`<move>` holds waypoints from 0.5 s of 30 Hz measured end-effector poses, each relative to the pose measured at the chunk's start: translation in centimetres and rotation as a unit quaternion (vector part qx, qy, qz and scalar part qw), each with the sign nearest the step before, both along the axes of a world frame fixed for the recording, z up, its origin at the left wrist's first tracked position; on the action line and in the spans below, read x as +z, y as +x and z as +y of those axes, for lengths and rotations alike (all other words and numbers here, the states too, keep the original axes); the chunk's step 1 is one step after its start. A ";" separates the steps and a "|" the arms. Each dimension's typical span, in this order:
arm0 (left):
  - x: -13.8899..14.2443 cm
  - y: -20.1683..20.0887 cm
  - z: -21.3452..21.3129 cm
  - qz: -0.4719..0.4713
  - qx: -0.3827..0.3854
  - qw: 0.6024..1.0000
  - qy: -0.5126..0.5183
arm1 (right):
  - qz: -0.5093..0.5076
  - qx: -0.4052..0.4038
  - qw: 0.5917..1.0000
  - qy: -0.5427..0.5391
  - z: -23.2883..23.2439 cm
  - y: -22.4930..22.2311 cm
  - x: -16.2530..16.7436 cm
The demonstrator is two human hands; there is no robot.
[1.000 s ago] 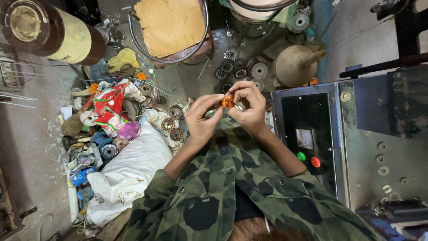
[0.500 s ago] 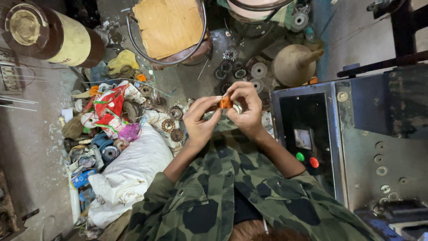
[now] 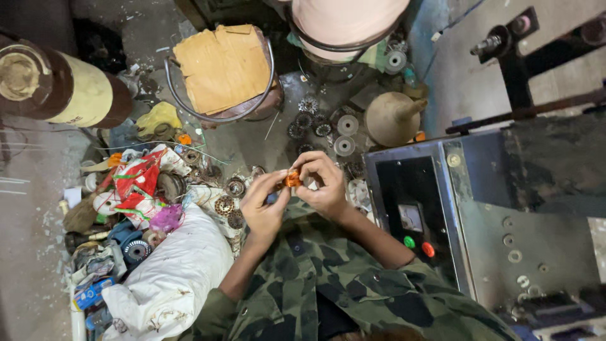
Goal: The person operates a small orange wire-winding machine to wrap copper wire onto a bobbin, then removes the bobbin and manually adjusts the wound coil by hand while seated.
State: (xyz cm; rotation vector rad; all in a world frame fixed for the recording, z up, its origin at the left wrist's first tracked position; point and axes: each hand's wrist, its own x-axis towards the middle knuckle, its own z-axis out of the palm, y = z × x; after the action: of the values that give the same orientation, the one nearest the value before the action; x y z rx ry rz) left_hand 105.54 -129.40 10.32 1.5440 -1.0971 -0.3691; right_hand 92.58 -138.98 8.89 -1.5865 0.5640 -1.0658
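Orange coil (image 3: 292, 180): pinched between left hand (image 3: 264, 205) and right hand (image 3: 322, 183), raised chest-high for close fingertip work above floor clutter.

Hidden and cropped detail around my hands.
My right hand (image 3: 323, 183) and left hand (image 3: 265, 208) cover most of the small orange coil-like part (image 3: 291, 180); its shape is unclear. The pink rounded drum (image 3: 347, 19) is cropped at top.

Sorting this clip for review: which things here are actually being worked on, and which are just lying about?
In hand:
small orange part, pinched between left hand and right hand.

Lying about:
round metal wound cores on the floor
white cloth sack
brown cardboard sheet
grey machine panel with green and red buttons
tan funnel-shaped pot
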 end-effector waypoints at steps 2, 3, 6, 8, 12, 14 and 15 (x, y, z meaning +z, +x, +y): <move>-0.2 0.3 0.3 0.013 0.018 1.000 0.013 | -0.048 0.027 0.996 0.075 0.2 0.7 -0.4; -0.3 0.5 0.5 0.021 0.028 0.999 0.019 | -0.070 0.042 0.990 0.113 0.2 1.1 -0.5; -0.4 1.3 0.8 0.031 0.040 0.999 0.017 | -0.019 0.046 0.997 0.054 0.2 2.1 -1.0; -0.4 2.2 0.8 0.051 0.042 0.998 0.024 | 0.014 0.026 0.999 -0.022 0.1 3.0 -1.2; -0.3 4.7 0.9 0.075 0.045 0.996 0.011 | 0.013 0.021 0.999 -0.023 -0.2 5.5 -1.3; -0.5 6.1 1.1 0.036 0.057 0.998 0.007 | 0.001 0.037 0.999 -0.002 -0.2 7.1 -1.1; -0.6 6.8 1.5 0.019 0.064 0.998 0.011 | -0.003 0.046 0.999 0.014 -0.2 8.0 -0.9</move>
State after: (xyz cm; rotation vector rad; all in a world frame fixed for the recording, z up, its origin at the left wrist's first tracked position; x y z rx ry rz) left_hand 112.35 -127.91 9.73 1.6122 -0.9612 -0.3230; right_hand 100.56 -139.14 7.97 -1.5689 0.4958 -0.9891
